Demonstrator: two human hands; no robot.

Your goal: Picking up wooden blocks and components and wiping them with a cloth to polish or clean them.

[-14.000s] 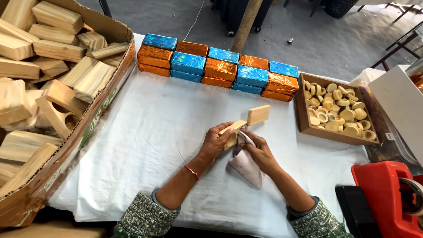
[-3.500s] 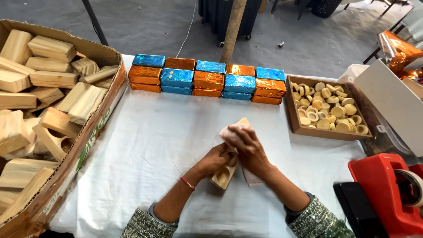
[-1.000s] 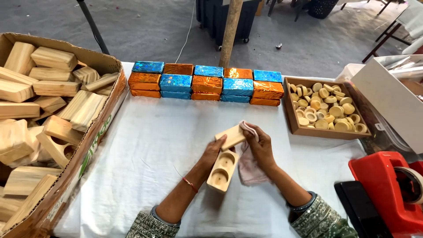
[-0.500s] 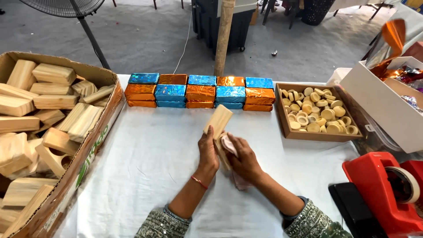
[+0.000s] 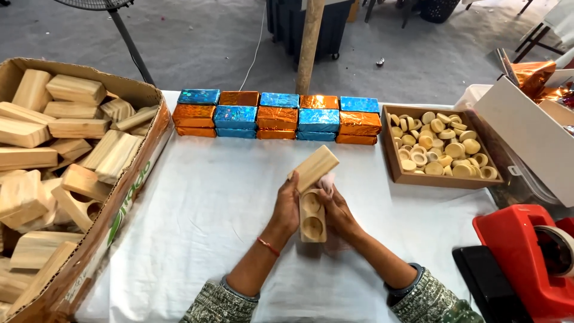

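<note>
A: Head view. Left hand [image 5: 287,206] wrapped round a hinged wooden block [image 5: 313,194], lower half with two round hollows upright over the white-clothed bench [image 5: 203,203], lid half swung up and tilted right. Right hand [image 5: 338,206] pinching a pale cloth [image 5: 327,180] against the hinge end.

B: Left grip, then?

A: Closed round the lower half. Right grip closed on the cloth, fingertips pressed to the wood.

B: Best way on?

A: Probably steady the lower half, lid kept open, cloth worked into each hollow and along the edges, without forcing the hinge.

B: Against half a second back?

A: Block lower and nearer the body now; lid tipped right rather than reaching toward the foil-wrapped blocks [image 5: 277,116]. Tray of wooden discs [image 5: 439,146] unmoved.
</note>
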